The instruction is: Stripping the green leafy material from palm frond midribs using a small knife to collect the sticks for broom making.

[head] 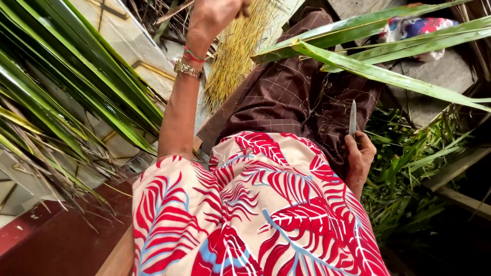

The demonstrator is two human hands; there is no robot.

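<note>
Red-and-white leaf-print cloth point(255, 214) fills the near foreground of the head view, over brown checked fabric point(291, 102); the right hand point(359, 158) is closed round a small knife point(352, 118), blade upright, resting by the thigh; the left hand point(215, 15), raised at the top edge, is partly cut off, seemingly closed on the bundle of thin yellow leaf ribs point(235, 51); stripping looks paused, and gathering the ribs seems in hand; long green palm leaflets point(378, 71) lie across the lap, just beside the knife; no container shows.
</note>
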